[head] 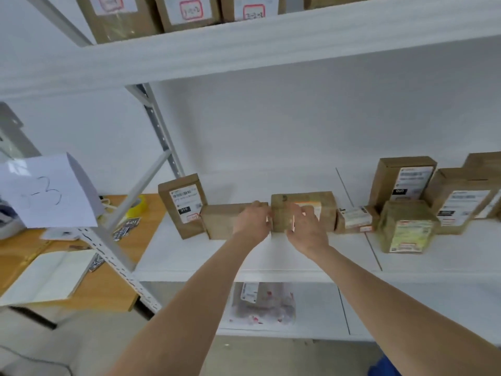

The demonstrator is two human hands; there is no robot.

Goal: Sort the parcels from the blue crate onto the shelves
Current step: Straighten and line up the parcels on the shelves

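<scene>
A brown cardboard parcel point(326, 204) with a label on its front stands on the white middle shelf point(189, 256). My right hand point(305, 226) lies on its front face with the fingers curled at its left edge. My left hand point(252, 221) rests on the right end of a low brown parcel point(219, 222) just to the left. The blue crate shows only as a blue corner point(383, 366) at the bottom edge.
An upright labelled parcel point(184, 203) stands at the left end of the row; several more parcels point(406, 226) fill the right side. A bagged parcel point(261, 302) lies on the lower shelf. Boxes line the top shelf point(189, 12). A wooden desk point(89, 278) stands left.
</scene>
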